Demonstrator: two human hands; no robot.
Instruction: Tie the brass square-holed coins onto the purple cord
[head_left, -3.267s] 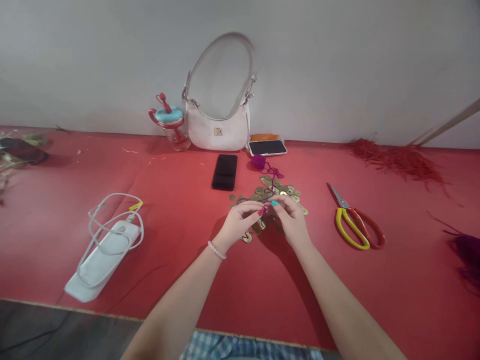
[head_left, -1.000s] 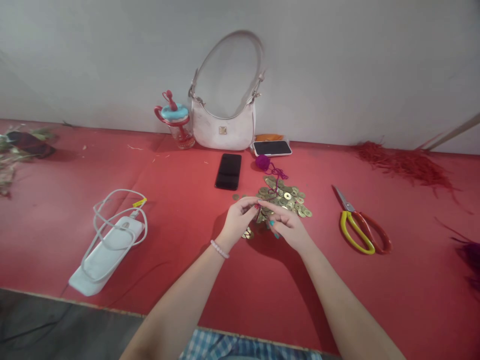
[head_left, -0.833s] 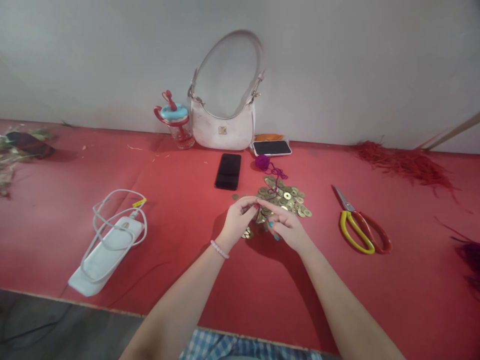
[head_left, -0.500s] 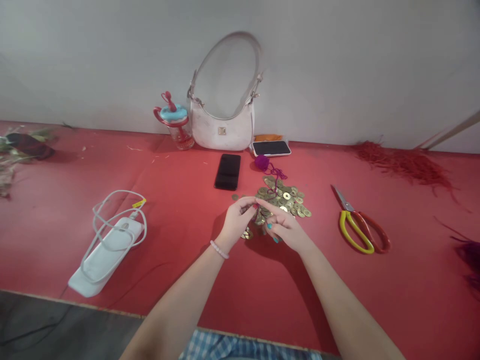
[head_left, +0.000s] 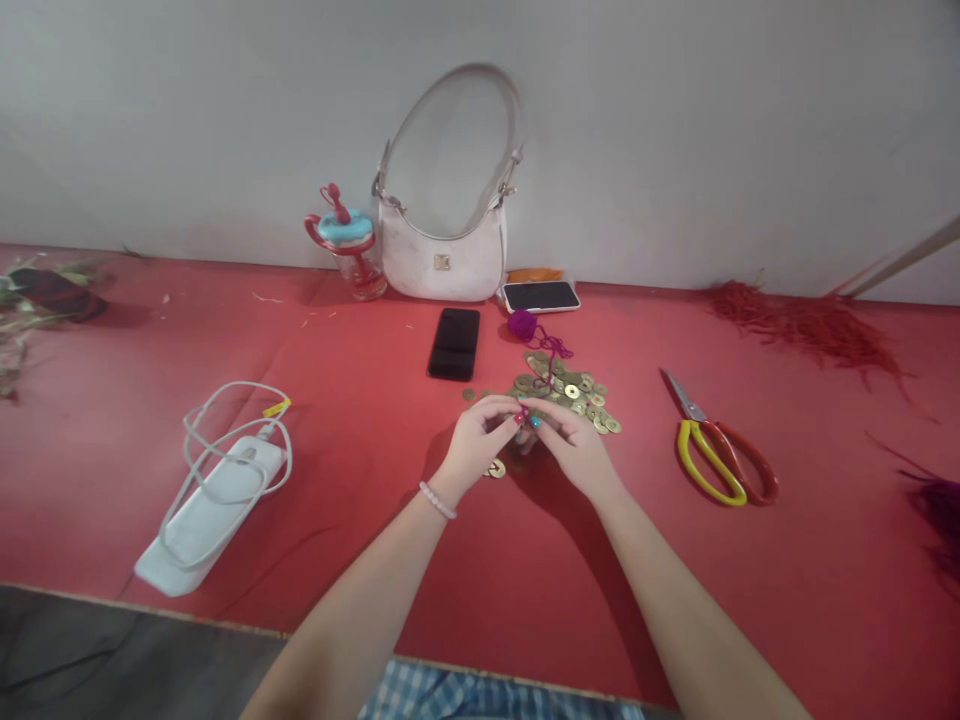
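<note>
A red-covered table (head_left: 337,380) is seen from above, with two bare forearms reaching forward. The left hand (head_left: 480,440) and right hand (head_left: 574,450) meet fingertip to fingertip, both pinching a purple thread (head_left: 551,348). The thread runs back over a pile of brass coins (head_left: 574,388), just beyond the fingers, to a small thread ball (head_left: 521,323). One loose coin (head_left: 495,468) lies under the left hand.

A black phone (head_left: 454,343) lies left of the coins. A second phone (head_left: 540,295), a white handbag (head_left: 442,265) and a lidded cup (head_left: 349,255) sit by the wall. Yellow-and-red scissors (head_left: 712,450) lie to the right, and a white power bank (head_left: 214,510) with its cable lies to the left. Nothing blocks the hands.

Half a second earlier the right fingers were spread lower; now they are drawn up against the left fingertips.
</note>
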